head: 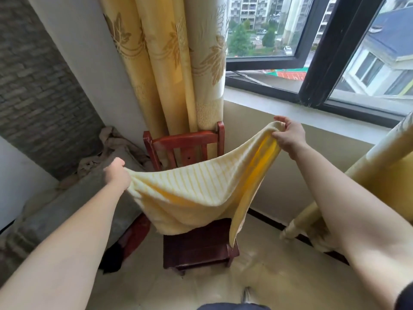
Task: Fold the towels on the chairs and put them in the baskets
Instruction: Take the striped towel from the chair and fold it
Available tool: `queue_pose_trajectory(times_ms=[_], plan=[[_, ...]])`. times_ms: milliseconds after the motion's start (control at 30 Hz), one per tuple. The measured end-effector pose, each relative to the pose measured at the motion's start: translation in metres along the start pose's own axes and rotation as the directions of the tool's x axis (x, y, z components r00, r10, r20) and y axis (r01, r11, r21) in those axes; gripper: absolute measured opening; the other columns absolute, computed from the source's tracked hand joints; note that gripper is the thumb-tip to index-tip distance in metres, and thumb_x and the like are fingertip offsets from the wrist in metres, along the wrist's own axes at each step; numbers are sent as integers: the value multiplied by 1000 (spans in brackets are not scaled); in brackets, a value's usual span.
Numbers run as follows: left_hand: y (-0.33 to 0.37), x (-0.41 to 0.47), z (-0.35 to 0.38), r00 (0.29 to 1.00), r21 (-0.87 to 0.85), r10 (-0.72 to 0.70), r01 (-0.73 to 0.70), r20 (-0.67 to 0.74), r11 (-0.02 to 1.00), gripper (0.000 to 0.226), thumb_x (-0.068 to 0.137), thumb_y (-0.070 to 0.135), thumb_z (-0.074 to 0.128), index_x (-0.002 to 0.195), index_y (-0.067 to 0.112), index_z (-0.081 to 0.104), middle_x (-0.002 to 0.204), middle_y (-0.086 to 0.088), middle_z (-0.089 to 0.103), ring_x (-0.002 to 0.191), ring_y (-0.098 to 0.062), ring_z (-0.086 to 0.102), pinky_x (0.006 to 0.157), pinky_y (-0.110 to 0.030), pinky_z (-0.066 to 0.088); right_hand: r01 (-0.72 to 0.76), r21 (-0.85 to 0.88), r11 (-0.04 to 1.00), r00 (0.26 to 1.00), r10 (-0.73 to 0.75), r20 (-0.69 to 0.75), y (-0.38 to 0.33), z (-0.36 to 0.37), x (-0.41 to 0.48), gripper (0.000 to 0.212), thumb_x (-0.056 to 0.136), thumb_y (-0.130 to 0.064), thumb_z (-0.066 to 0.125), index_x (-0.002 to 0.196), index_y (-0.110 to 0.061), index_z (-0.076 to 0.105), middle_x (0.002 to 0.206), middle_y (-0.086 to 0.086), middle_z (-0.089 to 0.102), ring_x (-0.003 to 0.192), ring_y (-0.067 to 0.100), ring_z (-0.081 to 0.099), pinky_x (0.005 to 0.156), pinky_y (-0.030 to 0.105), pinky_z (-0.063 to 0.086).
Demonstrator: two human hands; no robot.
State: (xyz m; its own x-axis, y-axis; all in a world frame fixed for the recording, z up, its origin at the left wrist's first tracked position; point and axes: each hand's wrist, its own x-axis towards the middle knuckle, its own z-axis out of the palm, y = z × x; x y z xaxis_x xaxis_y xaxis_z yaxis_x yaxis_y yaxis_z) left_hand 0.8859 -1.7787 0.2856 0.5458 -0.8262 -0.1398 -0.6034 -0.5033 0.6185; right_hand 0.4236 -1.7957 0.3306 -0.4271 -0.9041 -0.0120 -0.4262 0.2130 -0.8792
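A pale yellow striped towel point(192, 193) hangs spread in the air above a dark red wooden chair point(196, 245). My left hand point(117, 173) grips its left corner, lower and nearer to me. My right hand point(288, 134) pinches the right corner, held higher by the window wall. The cloth sags in the middle, and its lower edge drapes down to the chair seat. No basket is in view.
Yellow patterned curtains point(169, 63) hang behind the chair in the corner. A grey covered piece of furniture point(67, 202) with crumpled cloth stands to the left. A window point(312, 48) and sill run along the right, with another yellow curtain point(368, 175) at the far right. Tiled floor point(279, 278) lies below.
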Motion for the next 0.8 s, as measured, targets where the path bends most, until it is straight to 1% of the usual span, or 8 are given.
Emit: queue_pose_trajectory(times_ms=[67, 133, 300, 433, 533, 667, 733, 800], plan=[[-8, -3, 0, 999, 121, 30, -26, -29, 992, 30, 96, -3, 42, 122, 2, 55, 123, -30, 54, 111, -47, 56, 87, -45, 48, 23, -304, 952, 991, -62, -118, 6, -7, 2, 43, 90, -8, 52, 126, -26, 65, 123, 12, 68, 116, 31, 62, 100, 33, 48], [-16, 4, 1, 998, 107, -47, 50, -36, 993, 25, 95, -2, 43, 114, 3, 59, 115, -27, 56, 103, -46, 60, 72, -48, 55, -40, -407, 912, 983, -36, -179, 17, -15, 5, 39, 94, -10, 48, 126, -24, 65, 128, 13, 66, 122, 33, 59, 102, 34, 46], [-31, 20, -3, 966, -373, -258, 251, 32, 893, 31, 90, 31, 61, 108, 8, 69, 109, -16, 69, 95, -35, 67, 84, -48, 57, -256, -410, 875, 962, 191, -193, 44, -26, 10, 41, 88, -5, 50, 117, -25, 71, 128, 11, 65, 120, 34, 60, 105, 35, 48], [-15, 19, -7, 960, -502, -114, 234, 257, 833, 36, 83, 32, 77, 113, 15, 68, 105, -5, 68, 97, -20, 62, 87, -32, 43, -326, -282, 902, 945, 304, -121, 45, -22, 3, 51, 85, -1, 36, 94, -27, 78, 111, 7, 68, 103, 28, 65, 91, 38, 58], [-3, 17, -14, 923, -459, 14, 177, 384, 871, 41, 75, 10, 82, 113, 14, 66, 99, -8, 69, 99, -17, 62, 96, -29, 38, -415, 49, 909, 905, 418, -84, 46, -21, 12, 57, 82, 8, 27, 81, -22, 75, 101, 11, 70, 76, 23, 65, 78, 35, 58], [-4, 29, -16, 949, -403, 39, 95, 312, 910, 52, 70, -3, 81, 119, 9, 67, 112, -17, 68, 111, -29, 63, 105, -38, 46, -417, 206, 885, 894, 440, -81, 49, -28, 20, 39, 86, 8, 46, 108, -15, 68, 88, 9, 63, 71, 23, 60, 60, 28, 48], [-4, 30, -15, 951, -312, 55, 45, 306, 949, 52, 74, -3, 79, 123, 8, 66, 116, -18, 67, 108, -29, 63, 100, -35, 48, -348, 135, 928, 930, 360, -80, 52, -30, 18, 44, 83, 6, 55, 120, -14, 65, 101, 9, 62, 90, 24, 60, 73, 30, 52], [-6, 28, -14, 937, 52, 110, -134, 333, 990, 51, 74, 3, 80, 123, 13, 67, 120, -15, 66, 110, -30, 61, 95, -33, 48, -264, -39, 964, 962, 260, -84, 55, -29, 12, 52, 82, 5, 55, 130, -11, 62, 118, 11, 63, 107, 25, 62, 95, 32, 51]])
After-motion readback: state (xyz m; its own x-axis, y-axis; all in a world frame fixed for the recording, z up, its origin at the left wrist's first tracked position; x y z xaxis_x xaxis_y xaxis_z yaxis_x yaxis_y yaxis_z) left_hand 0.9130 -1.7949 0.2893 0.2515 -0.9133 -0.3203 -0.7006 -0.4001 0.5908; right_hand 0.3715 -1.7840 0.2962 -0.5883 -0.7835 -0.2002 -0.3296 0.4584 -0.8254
